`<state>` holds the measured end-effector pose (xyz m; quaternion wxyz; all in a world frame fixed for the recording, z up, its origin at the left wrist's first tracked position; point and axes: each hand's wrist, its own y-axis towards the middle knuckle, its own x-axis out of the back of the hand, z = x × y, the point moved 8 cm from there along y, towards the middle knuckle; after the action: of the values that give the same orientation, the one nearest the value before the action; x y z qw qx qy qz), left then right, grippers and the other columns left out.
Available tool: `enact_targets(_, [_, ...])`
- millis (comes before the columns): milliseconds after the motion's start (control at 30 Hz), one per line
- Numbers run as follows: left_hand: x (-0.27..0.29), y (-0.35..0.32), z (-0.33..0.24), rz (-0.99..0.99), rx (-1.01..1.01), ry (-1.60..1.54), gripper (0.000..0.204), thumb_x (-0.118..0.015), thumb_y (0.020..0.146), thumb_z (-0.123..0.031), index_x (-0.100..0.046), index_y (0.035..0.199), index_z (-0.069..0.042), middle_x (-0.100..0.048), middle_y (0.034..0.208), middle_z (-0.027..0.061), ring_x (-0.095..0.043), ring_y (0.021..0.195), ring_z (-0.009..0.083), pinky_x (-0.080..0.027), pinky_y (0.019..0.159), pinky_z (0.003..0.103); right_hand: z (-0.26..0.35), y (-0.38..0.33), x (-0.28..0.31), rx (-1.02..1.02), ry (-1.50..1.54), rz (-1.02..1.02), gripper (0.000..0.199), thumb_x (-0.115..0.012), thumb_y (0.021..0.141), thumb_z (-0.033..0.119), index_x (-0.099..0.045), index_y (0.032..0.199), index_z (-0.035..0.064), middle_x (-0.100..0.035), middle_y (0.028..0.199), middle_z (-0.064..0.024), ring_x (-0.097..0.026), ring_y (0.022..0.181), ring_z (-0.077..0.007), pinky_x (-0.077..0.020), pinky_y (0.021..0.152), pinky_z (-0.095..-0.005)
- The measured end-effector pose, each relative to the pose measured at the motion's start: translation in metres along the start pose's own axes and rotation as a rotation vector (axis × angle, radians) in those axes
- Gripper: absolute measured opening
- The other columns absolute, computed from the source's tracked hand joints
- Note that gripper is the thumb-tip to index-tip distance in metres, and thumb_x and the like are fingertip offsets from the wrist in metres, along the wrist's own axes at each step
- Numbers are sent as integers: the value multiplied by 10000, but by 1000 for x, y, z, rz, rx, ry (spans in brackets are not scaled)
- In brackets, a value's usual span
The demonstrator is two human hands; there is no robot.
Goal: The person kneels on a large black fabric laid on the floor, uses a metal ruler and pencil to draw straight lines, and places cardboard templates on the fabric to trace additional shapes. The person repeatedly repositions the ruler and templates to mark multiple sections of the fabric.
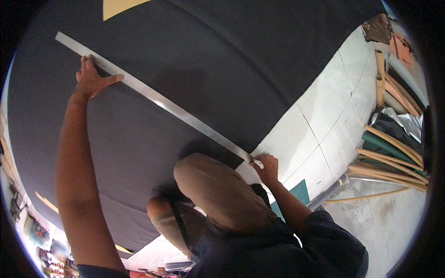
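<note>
A long, flat metal straightedge (161, 100) lies aslant across a wide sheet of black fabric (222, 60), from the upper left down to the cloth's right edge. My left hand (92, 78) rests on it near its far end, thumb and fingers spread apart, the fingertips touching the metal. At the near right end, my right hand (267, 167) is closed, its fingertips pinching at the tip of the straightedge beside the fabric edge. Whether anything small is also in those fingers cannot be seen.
I kneel on the cloth, my knee (199, 173) close to the straightedge. White floor tiles (320, 120) border the fabric. Several rolls and tubes (394, 157) lie stacked at the right. A tan piece (123, 7) lies at the top; a green mat (299, 192) is behind my right arm.
</note>
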<state>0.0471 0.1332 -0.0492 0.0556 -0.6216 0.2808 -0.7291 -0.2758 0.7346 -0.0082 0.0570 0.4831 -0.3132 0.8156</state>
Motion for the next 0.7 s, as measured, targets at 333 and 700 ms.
enact_targets(333, [8,3,-6,21,35,-43,1466,-952,538,-634,-192,1576,68,-235,1619,295,-327,1473,483,-386,1173,590,20,11,21,54,97,-39,203,-796,819,147,-662,964,102,-667,962,-89,-631,946,-324,-439,822,-443])
enact_targets(700, [31,-23,-29,118,107,-116,1528,-988,504,-559,-118,1597,61,-92,1665,310,-217,1505,524,-403,1175,554,287,293,73,347,688,13,350,-454,1083,254,-673,1193,5,-715,1170,-183,-701,1066,-349,-542,923,-427])
